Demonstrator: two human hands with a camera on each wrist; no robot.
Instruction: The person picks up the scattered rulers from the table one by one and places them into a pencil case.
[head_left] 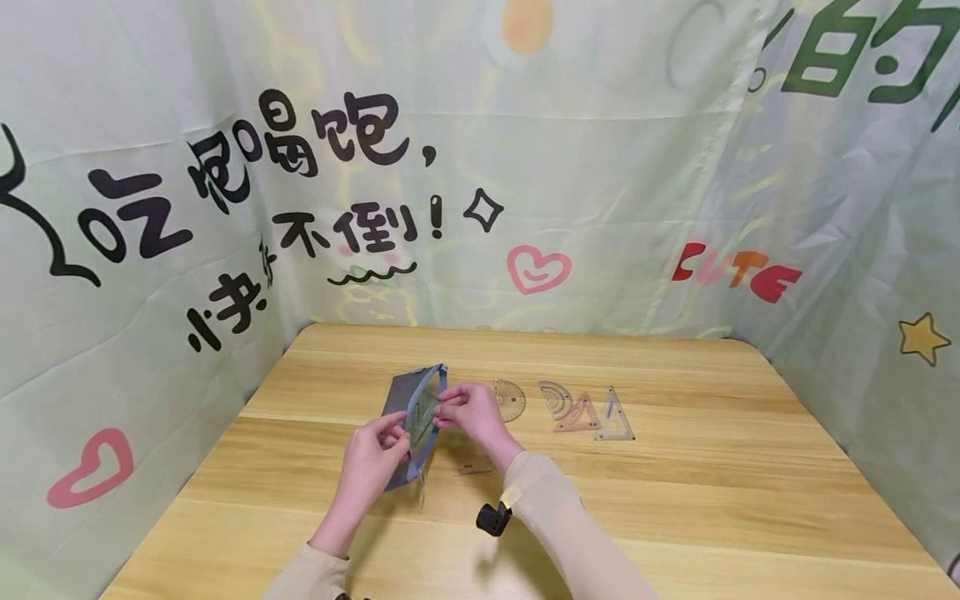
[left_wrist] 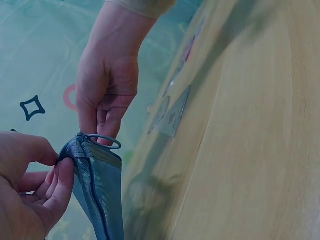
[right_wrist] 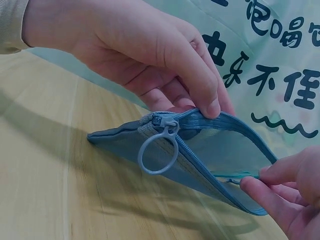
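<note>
A blue zip pouch [head_left: 399, 400] with see-through mesh stands tilted on edge on the table, its zip open. My left hand [head_left: 371, 454] pinches the rim of the pouch's mouth, close to the ring-shaped zip pull [right_wrist: 159, 154]. At the mouth, my right hand [head_left: 476, 415] pinches a thin greenish flat piece [right_wrist: 232, 175] between thumb and finger. That piece lies partly inside the pouch, seen edge-on, so its kind cannot be told. In the left wrist view, the pouch covers the right hand's [left_wrist: 107, 85] fingertips.
Right of the pouch lie a round-edged clear protractor [head_left: 512, 401], a second protractor [head_left: 556, 402], a pink set square [head_left: 577, 417] and a clear set square [head_left: 617, 423]. Another clear marked piece [head_left: 474, 467] is under the right forearm. Printed cloth walls [head_left: 600, 183] surround the wooden table [head_left: 712, 500].
</note>
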